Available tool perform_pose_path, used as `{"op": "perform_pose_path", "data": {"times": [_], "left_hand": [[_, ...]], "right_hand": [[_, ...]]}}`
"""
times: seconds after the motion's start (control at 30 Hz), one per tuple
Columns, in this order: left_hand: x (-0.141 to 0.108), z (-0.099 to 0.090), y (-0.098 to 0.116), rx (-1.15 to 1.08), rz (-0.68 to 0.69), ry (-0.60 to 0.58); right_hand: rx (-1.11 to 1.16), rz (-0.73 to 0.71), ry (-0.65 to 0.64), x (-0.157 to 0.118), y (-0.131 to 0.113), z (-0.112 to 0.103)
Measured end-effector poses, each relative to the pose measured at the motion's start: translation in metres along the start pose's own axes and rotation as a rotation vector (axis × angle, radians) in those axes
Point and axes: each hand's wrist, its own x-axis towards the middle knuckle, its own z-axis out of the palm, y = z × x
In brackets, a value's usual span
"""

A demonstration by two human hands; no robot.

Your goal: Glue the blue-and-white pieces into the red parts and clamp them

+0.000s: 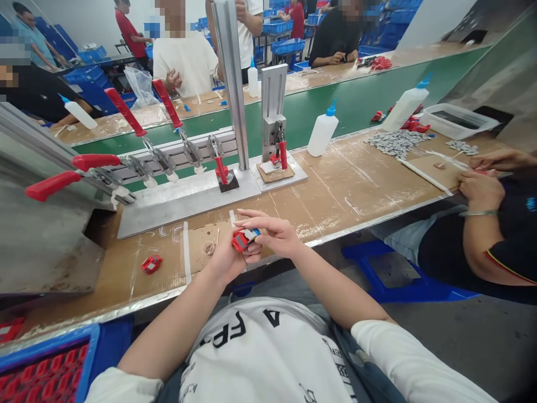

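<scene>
My left hand [225, 262] is closed around a small red plastic part [240, 240], shaped like a toy car, with grey and blue pieces on it. From the other side my right hand [279, 234] grips its blue end, the fingers lying over the top and the thumb against it. The fingers hide some of the part. A similar red part [151, 263] lies on the bench to the left. Between it and my hands are a cotton swab [217, 237] and a small coil of rubber bands or string [208, 248].
Red-handled toggle clamps [156, 157] line a metal frame in front. A smaller clamp fixture [274, 140] and a white glue bottle [323, 133] stand right of it. Grey pieces [394, 144] are heaped near a co-worker's hands [482, 184]. A blue crate [94, 341] of red parts sits lower left.
</scene>
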Motion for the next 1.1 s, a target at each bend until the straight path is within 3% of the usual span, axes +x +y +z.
{"op": "perform_pose_path", "data": {"times": [0.13, 0.23, 0.37, 0.53, 0.73, 0.8, 0.9, 1.0, 1.1], "left_hand": [[-0.002, 0.001, 0.001, -0.073, -0.076, 0.035], [-0.001, 0.001, 0.004, -0.073, -0.049, 0.088], [0.002, 0.003, 0.012, -0.044, 0.026, 0.165], [0.002, -0.005, 0.038, 0.092, 0.220, 0.196], [0.006, -0.038, 0.070, 0.226, 0.357, 0.104], [0.011, -0.052, 0.078, 0.272, 0.405, 0.101], [0.019, -0.073, 0.085, 0.338, 0.504, 0.201], [0.023, -0.094, 0.090, 0.373, 0.578, 0.340], [0.022, -0.111, 0.093, 0.388, 0.581, 0.390]], "right_hand": [[-0.172, -0.095, -0.080, 0.002, 0.006, -0.006], [-0.273, -0.131, -0.133, 0.002, 0.012, -0.009], [-0.393, -0.053, -0.091, 0.003, 0.014, -0.010], [-0.499, 0.043, -0.015, 0.014, 0.009, -0.001], [-0.529, 0.018, -0.054, 0.045, 0.028, 0.005], [-0.493, 0.077, 0.047, 0.064, 0.049, 0.001], [-0.412, 0.274, 0.261, 0.098, 0.086, -0.008], [-0.360, 0.431, 0.218, 0.128, 0.113, -0.016], [-0.135, 0.465, 0.175, 0.147, 0.119, -0.017]]}}
